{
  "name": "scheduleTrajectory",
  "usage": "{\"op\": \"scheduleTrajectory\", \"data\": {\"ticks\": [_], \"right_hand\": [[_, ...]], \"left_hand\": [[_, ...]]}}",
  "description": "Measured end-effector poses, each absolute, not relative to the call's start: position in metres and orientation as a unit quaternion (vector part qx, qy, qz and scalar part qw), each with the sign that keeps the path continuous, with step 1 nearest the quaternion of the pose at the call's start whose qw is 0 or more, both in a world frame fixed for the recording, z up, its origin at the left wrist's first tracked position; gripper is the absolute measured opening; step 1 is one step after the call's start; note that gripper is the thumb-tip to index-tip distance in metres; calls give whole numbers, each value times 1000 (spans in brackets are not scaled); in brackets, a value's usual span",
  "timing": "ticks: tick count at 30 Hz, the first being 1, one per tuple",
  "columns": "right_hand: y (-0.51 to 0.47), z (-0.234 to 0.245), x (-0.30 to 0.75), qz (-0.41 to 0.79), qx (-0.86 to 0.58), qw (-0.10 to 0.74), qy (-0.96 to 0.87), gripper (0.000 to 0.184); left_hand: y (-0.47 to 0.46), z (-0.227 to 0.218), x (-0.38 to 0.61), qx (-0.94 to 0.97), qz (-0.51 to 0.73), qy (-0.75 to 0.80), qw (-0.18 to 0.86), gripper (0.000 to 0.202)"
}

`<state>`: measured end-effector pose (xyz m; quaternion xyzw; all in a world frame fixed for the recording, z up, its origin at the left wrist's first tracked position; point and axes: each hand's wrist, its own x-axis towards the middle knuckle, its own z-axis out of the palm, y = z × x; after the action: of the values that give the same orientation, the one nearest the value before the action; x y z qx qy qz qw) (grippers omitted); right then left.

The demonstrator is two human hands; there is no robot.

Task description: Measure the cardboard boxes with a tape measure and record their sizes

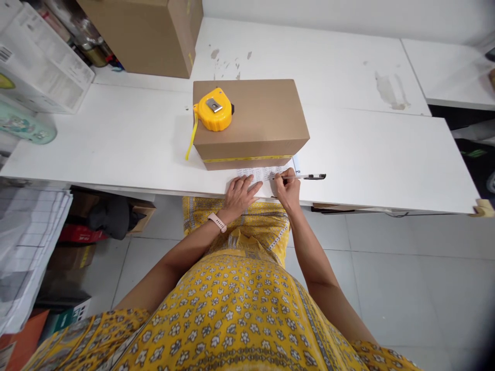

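Clutter gathers at the left of the white desk [371, 165]

At the far left I see a large brown carton [143, 38] standing on the desk. Left of it I make out a jar [95, 55] among other things too jumbled to name, then a white box [46, 62] with a barcode. A pale green bottle [29, 123] lies just nearer than that box.

Below desk level on the left, I have a white checked cloth [33, 242] and, beside it, a dark cap-like thing [114, 214] above something red [81, 233].

Far right, a worn patch [390, 91] marks the desk; a pale knob [483, 207] sits by its near right corner. I see grey floor tiles [390, 288] below.
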<state>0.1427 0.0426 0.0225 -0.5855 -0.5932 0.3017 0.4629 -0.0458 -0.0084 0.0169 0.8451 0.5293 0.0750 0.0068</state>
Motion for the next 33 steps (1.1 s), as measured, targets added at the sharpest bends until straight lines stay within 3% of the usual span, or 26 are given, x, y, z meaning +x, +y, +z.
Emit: {"op": "scheduleTrajectory", "data": {"ticks": [22, 29, 33], "right_hand": [[41, 22, 139, 288, -589, 466, -594, 26], [46, 19, 157, 228, -615, 567, -498, 31], [48, 22, 172, 242, -580, 574, -525, 32]], "left_hand": [[-8, 9, -47, 846, 84, 527, -2, 55], [-9, 15, -49, 849, 94, 520, -4, 53], [-12, 15, -55, 846, 119, 520, 10, 47]]}}
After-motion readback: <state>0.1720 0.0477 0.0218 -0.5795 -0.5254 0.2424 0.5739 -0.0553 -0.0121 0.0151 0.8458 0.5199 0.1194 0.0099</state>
